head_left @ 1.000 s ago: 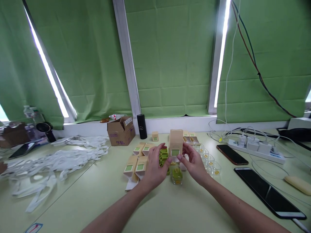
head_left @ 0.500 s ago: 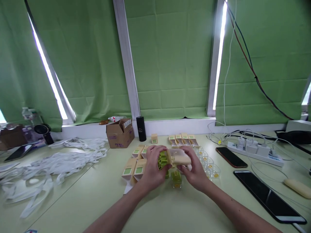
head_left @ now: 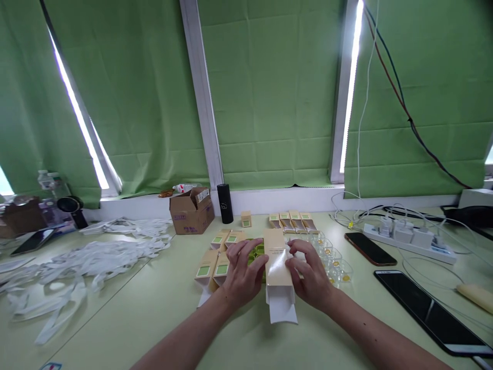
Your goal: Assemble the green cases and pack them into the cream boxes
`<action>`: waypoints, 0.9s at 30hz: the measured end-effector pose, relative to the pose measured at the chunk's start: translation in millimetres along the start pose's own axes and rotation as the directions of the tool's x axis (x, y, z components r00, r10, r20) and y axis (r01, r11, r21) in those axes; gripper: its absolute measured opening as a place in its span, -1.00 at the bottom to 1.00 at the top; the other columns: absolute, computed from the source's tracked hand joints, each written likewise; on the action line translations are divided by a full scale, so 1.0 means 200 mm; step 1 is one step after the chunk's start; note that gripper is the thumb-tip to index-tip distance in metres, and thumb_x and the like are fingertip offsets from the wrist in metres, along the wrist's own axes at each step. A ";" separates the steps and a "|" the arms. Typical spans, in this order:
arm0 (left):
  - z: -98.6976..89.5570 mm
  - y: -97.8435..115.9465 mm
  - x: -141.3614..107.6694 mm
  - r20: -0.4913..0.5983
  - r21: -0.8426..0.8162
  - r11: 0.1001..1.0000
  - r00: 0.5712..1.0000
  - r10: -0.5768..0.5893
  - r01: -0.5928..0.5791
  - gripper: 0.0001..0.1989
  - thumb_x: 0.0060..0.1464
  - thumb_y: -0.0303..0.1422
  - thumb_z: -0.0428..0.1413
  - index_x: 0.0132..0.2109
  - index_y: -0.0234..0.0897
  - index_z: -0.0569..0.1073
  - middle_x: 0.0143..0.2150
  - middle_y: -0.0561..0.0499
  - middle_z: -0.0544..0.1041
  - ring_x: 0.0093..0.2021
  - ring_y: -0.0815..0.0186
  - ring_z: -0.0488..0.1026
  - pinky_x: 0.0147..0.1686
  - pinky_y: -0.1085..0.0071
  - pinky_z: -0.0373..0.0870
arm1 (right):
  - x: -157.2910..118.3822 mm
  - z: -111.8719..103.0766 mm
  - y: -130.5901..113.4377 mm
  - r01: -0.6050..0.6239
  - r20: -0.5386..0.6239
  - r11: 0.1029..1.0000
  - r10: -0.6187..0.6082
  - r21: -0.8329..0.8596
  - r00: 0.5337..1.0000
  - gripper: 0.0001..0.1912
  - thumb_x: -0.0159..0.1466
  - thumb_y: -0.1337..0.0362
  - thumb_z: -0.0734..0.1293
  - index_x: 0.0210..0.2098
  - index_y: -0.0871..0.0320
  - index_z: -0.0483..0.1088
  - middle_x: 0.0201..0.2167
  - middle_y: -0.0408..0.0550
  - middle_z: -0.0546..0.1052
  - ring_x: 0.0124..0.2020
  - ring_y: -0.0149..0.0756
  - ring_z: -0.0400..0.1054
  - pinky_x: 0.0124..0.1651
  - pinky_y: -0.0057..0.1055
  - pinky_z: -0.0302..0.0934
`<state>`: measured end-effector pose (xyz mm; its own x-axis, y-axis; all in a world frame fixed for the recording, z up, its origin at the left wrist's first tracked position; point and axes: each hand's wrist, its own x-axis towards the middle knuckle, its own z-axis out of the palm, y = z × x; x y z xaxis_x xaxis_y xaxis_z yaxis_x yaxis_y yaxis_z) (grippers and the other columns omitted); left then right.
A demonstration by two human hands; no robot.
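Observation:
A small beige carton (head_left: 278, 264) is held upright between both hands, its white flap (head_left: 282, 307) hanging open toward me. My left hand (head_left: 246, 270) pinches its left edge, and my right hand (head_left: 311, 272) grips the right edge. Green-lidded containers (head_left: 254, 251) show partly behind my left hand. To the left are several beige boxes with green labels (head_left: 205, 270). Several clear cups with yellow bits (head_left: 336, 262) stand just right of my right hand. The green container seen earlier in front is hidden now.
More open cartons (head_left: 295, 222) and one small box (head_left: 246, 219) stand farther back. A cardboard box (head_left: 191, 211), black cylinder (head_left: 225, 204) and white strips (head_left: 111, 262) lie leftward. Phones (head_left: 370, 249), a tablet-like device (head_left: 431, 308) and a power strip (head_left: 410, 242) are rightward.
The carton has turned from lying sideways to having its beige face toward me and its white flap downward. Both hands still hold it, with their fingers shifted along its sides.

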<state>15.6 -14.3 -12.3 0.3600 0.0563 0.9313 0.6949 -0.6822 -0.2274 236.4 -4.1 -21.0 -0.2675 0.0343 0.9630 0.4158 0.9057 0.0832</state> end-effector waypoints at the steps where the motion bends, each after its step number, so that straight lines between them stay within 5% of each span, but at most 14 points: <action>1: 0.00 0.00 0.00 -0.002 -0.003 1.000 1.000 -0.002 0.002 -0.57 0.10 -0.61 0.24 0.05 -0.14 0.39 0.21 -0.22 0.49 0.19 0.00 0.33 0.14 0.03 0.31 | 0.00 0.00 0.00 0.001 -0.001 1.000 -0.001 -0.001 1.000 -0.55 0.26 0.61 0.27 0.02 0.01 0.32 -0.04 0.05 0.34 0.10 -0.01 0.35 0.00 0.01 0.42; 6: 0.00 0.01 0.00 0.030 -0.049 0.998 0.999 -0.038 0.039 -0.57 0.16 -0.62 0.18 0.10 -0.16 0.37 0.21 -0.22 0.47 0.21 0.02 0.31 0.16 0.05 0.35 | -0.03 0.00 0.01 -0.062 0.028 0.998 0.061 0.028 0.998 -0.53 0.28 0.59 0.27 0.07 -0.01 0.32 0.00 0.07 0.34 0.12 0.01 0.35 0.04 0.04 0.40; 12: 0.01 0.00 -0.01 0.138 -0.181 0.968 0.979 -0.149 0.173 -0.49 0.21 -0.61 0.06 0.26 -0.21 0.30 0.24 -0.25 0.41 0.31 -0.02 0.27 0.26 -0.08 0.30 | -0.04 0.02 0.00 -0.313 0.099 0.930 0.298 0.195 0.949 -0.56 0.34 0.44 0.31 0.16 -0.05 0.30 0.21 0.13 0.38 0.29 0.08 0.30 0.23 0.11 0.34; 17: 0.01 0.00 0.00 0.243 -0.370 0.876 0.942 -0.231 0.310 -0.45 0.29 -0.48 0.06 0.37 -0.15 0.24 0.30 -0.24 0.38 0.35 -0.03 0.29 0.29 -0.12 0.31 | -0.01 0.03 -0.04 -0.568 0.214 0.694 0.533 0.443 0.818 -0.50 0.31 0.31 0.44 0.19 -0.09 0.29 0.24 0.06 0.45 0.34 0.05 0.31 0.34 0.06 0.28; 21: 0.02 0.01 -0.01 0.269 -0.432 0.806 0.911 -0.313 0.405 -0.48 0.34 -0.38 0.10 0.38 -0.11 0.26 0.26 -0.22 0.43 0.30 -0.02 0.34 0.25 -0.07 0.37 | -0.03 0.06 -0.03 -0.698 0.285 0.477 0.676 0.534 0.680 -0.52 0.31 0.23 0.48 0.17 -0.08 0.32 0.14 0.03 0.54 0.17 -0.02 0.47 0.17 -0.09 0.43; 24: 0.03 0.01 -0.03 0.304 -0.447 0.746 0.869 -0.391 0.493 -0.49 0.35 -0.31 0.13 0.38 -0.10 0.27 0.24 -0.20 0.45 0.27 0.00 0.38 0.23 -0.04 0.40 | -0.04 0.08 -0.03 -0.691 0.299 0.396 0.691 0.605 0.658 -0.49 0.33 0.17 0.49 0.19 -0.07 0.30 0.18 0.05 0.52 0.22 -0.04 0.44 0.24 -0.09 0.39; 27: 0.05 0.02 -0.03 0.365 -0.477 0.619 0.781 -0.506 0.624 -0.47 0.34 -0.22 0.17 0.37 -0.12 0.26 0.21 -0.19 0.47 0.21 0.04 0.43 0.21 0.01 0.42 | -0.03 0.09 -0.04 -0.679 0.316 0.356 0.684 0.642 0.658 -0.44 0.37 0.14 0.46 0.28 -0.11 0.21 0.22 0.06 0.50 0.29 -0.06 0.38 0.32 -0.02 0.32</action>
<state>21.1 -10.4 -22.1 0.1570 0.6553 0.7388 0.3579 -0.7350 0.5759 219.9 -3.3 -32.2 -0.1660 0.7754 0.6093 -0.2287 0.5707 -0.7887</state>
